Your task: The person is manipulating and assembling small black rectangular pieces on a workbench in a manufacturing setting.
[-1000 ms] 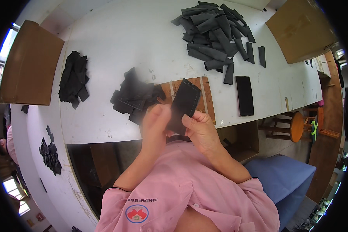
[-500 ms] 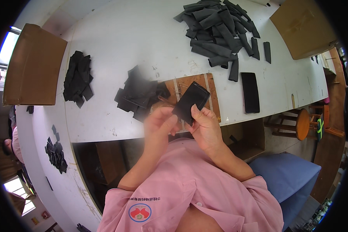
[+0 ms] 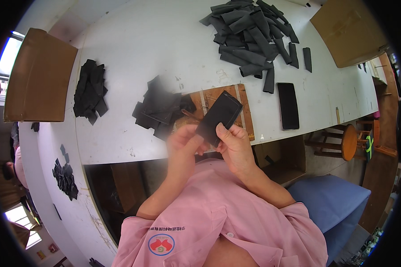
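Flat black rectangular pouch (image 3: 219,116) held up just above the near table edge, right hand (image 3: 236,146) thumb clamped on its lower edge, left hand (image 3: 185,142) fingers curled at the near corner, blurred. Best keep it pinched flat, corners aligned. Loose black pieces (image 3: 158,107) lie left, a brown wooden board (image 3: 245,116) beneath.
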Motion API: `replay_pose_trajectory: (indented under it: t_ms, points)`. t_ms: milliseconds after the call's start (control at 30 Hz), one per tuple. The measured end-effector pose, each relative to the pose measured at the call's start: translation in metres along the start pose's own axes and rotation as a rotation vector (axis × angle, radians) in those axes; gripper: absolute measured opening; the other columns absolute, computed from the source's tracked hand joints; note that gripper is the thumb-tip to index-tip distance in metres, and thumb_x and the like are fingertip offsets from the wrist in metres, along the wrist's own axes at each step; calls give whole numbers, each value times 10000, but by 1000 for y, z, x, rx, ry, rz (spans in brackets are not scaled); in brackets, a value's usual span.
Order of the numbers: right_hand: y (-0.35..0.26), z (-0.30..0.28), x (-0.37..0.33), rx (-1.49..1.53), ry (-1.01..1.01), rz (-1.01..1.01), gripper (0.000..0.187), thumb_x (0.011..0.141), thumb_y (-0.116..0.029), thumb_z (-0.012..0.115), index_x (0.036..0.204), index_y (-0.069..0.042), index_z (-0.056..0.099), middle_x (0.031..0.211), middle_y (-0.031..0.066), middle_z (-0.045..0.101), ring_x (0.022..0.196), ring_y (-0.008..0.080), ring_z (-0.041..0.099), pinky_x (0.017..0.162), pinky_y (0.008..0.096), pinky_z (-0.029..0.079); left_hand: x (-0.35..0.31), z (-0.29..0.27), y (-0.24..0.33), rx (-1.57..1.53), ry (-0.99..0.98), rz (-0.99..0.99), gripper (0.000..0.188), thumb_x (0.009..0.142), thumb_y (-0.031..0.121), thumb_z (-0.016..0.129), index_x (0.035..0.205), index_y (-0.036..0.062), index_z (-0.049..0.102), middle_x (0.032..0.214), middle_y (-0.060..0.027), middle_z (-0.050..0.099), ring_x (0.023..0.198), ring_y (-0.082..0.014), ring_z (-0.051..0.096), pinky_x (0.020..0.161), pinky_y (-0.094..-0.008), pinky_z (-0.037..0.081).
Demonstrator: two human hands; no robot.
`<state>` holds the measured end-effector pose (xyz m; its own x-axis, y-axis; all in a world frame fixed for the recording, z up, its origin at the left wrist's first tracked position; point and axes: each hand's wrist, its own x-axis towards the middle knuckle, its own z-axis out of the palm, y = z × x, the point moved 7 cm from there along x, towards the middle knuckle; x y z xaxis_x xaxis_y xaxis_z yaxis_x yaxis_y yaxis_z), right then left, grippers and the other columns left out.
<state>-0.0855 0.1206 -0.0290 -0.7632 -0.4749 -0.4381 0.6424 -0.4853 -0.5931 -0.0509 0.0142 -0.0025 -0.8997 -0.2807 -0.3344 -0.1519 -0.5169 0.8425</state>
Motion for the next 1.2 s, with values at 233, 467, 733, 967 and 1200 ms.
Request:
replay_pose_trajectory:
  t_ms: [233, 467, 733, 967, 1200]
  points:
    - [-28, -8, 0, -1212, 86, -256, 285, 793, -271, 599, 648, -29, 556, 646, 21, 552, 538, 110, 492, 460, 270, 383, -4, -9, 8, 292, 114, 143, 37, 787, 25, 570, 798, -4, 550, 671, -8, 557, 542, -48, 487, 483, -160, 378]
    - [-52, 38, -24, -1032, -119, -657, 196, 679, -111, 681, 824, -9, 597, 758, 84, 548, 602, 193, 560, 528, 257, 451, -8, 4, 15, 624, 18, 394, 49, 761, -15, 596, 775, -5, 550, 643, 13, 542, 562, -28, 478, 513, -161, 391]
    - [-26, 61, -21, -1566, -152, -1123, 186, 608, -1, 590, 777, -2, 512, 709, 82, 455, 626, 241, 507, 522, 333, 437, -16, -11, 28, 717, 292, 549, 92, 734, -63, 571, 811, -13, 565, 605, -15, 547, 466, -41, 472, 412, -173, 359]
    - [-42, 57, -20, -1037, -155, -724, 134, 655, 57, 571, 782, 14, 569, 695, 67, 517, 603, 166, 517, 516, 261, 412, -13, -5, 23, -386, -239, -108, 210, 710, -112, 499, 895, -16, 529, 802, -42, 548, 432, -13, 345, 369, -160, 244]
    - [-3, 37, -11, -204, -124, 82, 54, 783, -75, 581, 799, -25, 593, 653, -13, 490, 517, 61, 380, 464, 195, 299, -13, -12, 23, 207, 73, 246, 208, 706, -90, 510, 898, -13, 528, 779, -25, 542, 552, -41, 476, 466, -161, 369]
